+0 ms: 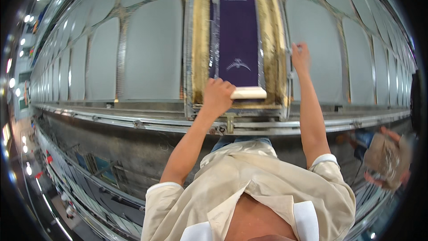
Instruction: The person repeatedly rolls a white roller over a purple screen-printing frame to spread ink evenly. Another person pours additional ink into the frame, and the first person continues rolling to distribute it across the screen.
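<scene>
A screen-printing frame (270,22) with a worn, yellowish border lies in front of me. Its inner area (235,31) is dark purple, with small pale designs and glossy streaks along its sides. My left hand (218,96) is closed around the left end of a cream squeegee (249,93), which lies crosswise at the near end of the purple area. Just outside the frame's right edge is my right hand (301,57), fingers curled and slightly blurred. Whether it touches the frame or holds anything small is hidden.
Grey rounded panels (151,53) line the long table on both sides of the frame. A metal rail (169,127) runs along its near edge. Another person (387,158) is at the right behind me. Another long table (102,196) is at the lower left.
</scene>
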Tool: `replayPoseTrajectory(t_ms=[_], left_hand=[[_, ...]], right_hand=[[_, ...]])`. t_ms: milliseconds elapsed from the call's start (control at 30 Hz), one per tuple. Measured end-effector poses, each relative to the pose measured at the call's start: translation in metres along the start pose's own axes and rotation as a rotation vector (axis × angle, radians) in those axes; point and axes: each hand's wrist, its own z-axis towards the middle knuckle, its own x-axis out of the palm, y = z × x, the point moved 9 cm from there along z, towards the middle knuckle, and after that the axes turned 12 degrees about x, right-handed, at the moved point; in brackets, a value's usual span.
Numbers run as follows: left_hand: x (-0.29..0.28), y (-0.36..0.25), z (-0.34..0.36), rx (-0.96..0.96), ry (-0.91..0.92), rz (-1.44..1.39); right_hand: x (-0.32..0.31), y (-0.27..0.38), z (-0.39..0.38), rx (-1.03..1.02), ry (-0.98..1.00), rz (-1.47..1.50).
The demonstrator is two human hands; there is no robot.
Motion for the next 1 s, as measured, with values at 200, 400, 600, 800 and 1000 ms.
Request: replayPoseTrajectory(t_ms=[200,400,600,800,1000], left_hand=[[-0.008,0.004,-0.007,-0.021,0.020,-0.004],[-0.056,0.027,-0.042,-0.037,-0.102,-0.096],[-0.107,0.146,-0.125,-0.073,-0.063,-0.095],[-0.172,0.199,-0.217,-0.029,-0.183,0.013],[-0.169,0.207,-0.267,0.106,-0.143,0.045]], right_hand=[[0.005,-0.024,0.003,-0.016,0.058,0.181],[-0.027,0.070,-0.039,0.119,0.151,0.190],[0.077,0.160,-0.127,0.014,0.109,0.411],[0.156,0.239,-0.214,0.019,0.177,0.529],[0.161,0.253,-0.229,0.121,0.157,0.416]])
